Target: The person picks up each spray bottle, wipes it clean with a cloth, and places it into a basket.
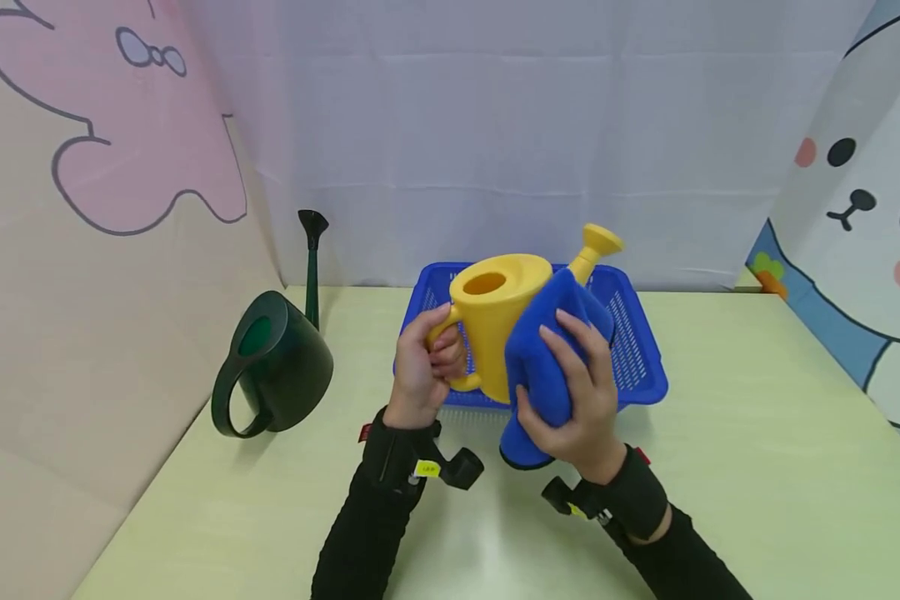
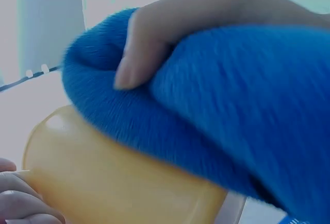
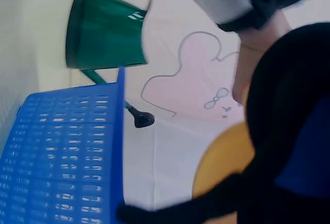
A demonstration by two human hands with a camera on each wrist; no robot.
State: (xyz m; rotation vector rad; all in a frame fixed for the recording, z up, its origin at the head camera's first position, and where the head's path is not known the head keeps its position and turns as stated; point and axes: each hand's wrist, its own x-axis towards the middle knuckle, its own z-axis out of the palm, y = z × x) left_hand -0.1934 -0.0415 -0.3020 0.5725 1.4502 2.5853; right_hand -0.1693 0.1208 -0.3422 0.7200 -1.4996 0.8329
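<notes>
A yellow watering can (image 1: 498, 321) is held up above the table, in front of a blue basket (image 1: 641, 367). My left hand (image 1: 423, 367) grips its handle with curled fingers. My right hand (image 1: 581, 387) holds a blue fluffy cloth (image 1: 543, 358) against the can's right side, fingers spread over the cloth. The left wrist view shows the cloth (image 2: 216, 126) pressed on the yellow can (image 2: 103, 183), with my right hand's thumb (image 2: 134, 59) on it. In the right wrist view a slice of the yellow can (image 3: 227, 157) and the blue basket (image 3: 67, 152) appear.
A dark green watering can (image 1: 277, 358) stands at the left of the pale green table (image 1: 757, 467), near the pink-patterned wall; it also shows in the right wrist view (image 3: 105, 31). A white curtain hangs behind. A rabbit-patterned panel closes the right side.
</notes>
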